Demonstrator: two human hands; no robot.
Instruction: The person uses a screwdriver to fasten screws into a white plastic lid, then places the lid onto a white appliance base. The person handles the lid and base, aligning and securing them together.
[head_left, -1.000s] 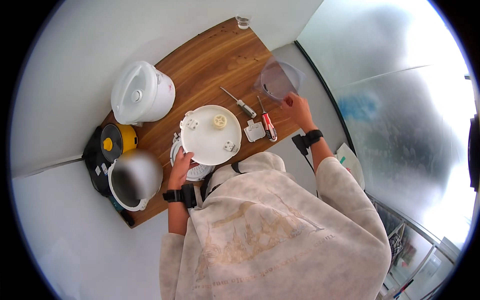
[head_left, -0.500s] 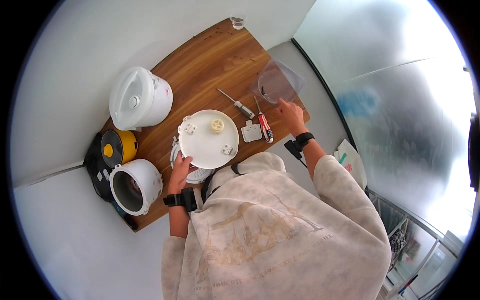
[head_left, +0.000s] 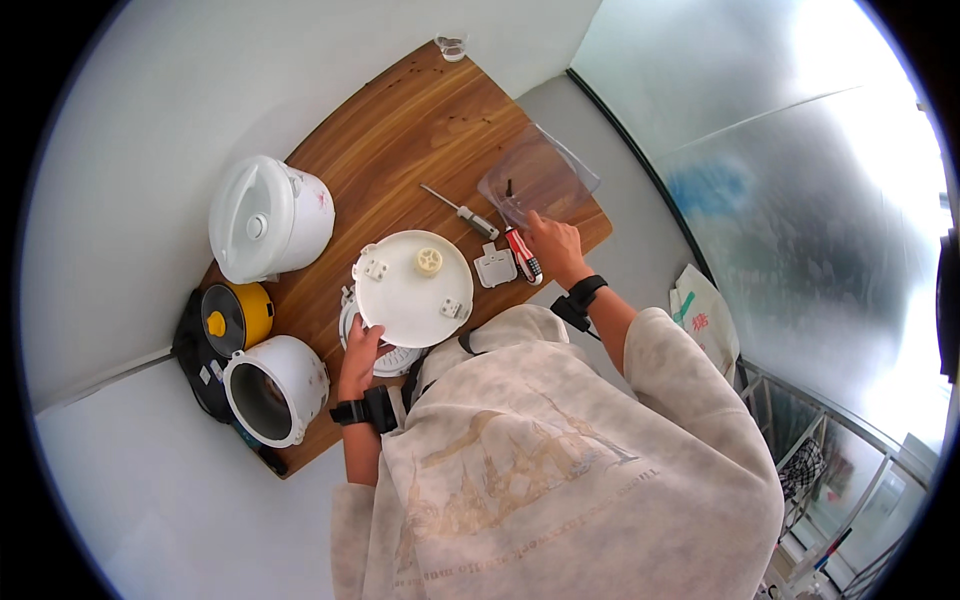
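My left hand (head_left: 362, 358) grips the near-left edge of a round white plastic cover (head_left: 405, 310), thumb on top. The cover carries a cream knob-like wheel (head_left: 429, 262) and small white fittings. Partly hidden beneath it is another round white part (head_left: 396, 362) with slots. At the right, my right hand (head_left: 556, 246) is closed with its fingertips on the near edge of a clear plastic tray (head_left: 555, 178). Small dark pieces lie in this tray. Just left of that hand lies a red-and-white screwdriver (head_left: 523, 254), its shaft partly hidden.
A grey-handled screwdriver (head_left: 478, 223) and a small white plate (head_left: 495, 267) lie mid-table. Leftward stand a lidded white rice cooker (head_left: 272, 218), a yellow-and-black container (head_left: 240, 316) and an open white cooker body (head_left: 278, 390). A clear cup (head_left: 452, 47) sits at the far corner.
My right hand has moved left and nearer, and the clear tray has shifted with it toward the screwdrivers. My left hand keeps its hold on the white cover; the view has shifted slightly.
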